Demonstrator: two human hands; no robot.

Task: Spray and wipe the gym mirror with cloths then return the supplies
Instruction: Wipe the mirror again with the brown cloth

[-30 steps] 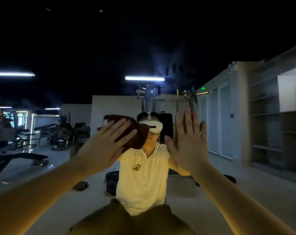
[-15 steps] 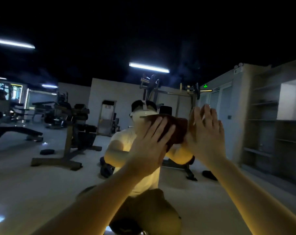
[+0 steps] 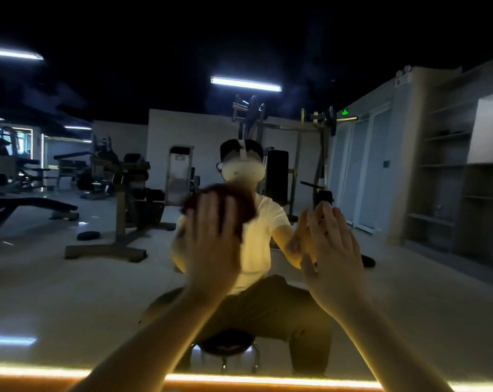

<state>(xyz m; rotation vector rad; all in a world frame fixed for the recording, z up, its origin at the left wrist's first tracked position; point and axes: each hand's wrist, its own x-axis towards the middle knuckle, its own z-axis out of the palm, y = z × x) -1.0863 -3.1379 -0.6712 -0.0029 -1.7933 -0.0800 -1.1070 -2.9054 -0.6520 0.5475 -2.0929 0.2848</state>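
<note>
Two bare forearms rise from 6 o'clock. The left hand [image 3: 211, 244] lies spread with straight fingers, pressing a blurred dark red-brown cloth [image 3: 239, 202] against the large gym wall mirror [image 3: 70, 292] — the cloth shows past the fingertips at 12 o'clock. At 3 o'clock of it the right hand [image 3: 333, 256] is released, palm to the glass, grasping nothing. Farther in, the glass reflects a seated person [image 3: 262, 236] on a round black stool [image 3: 225, 342] — and a tall metal weight machine [image 3: 296, 131] at 1 o'clock.
</note>
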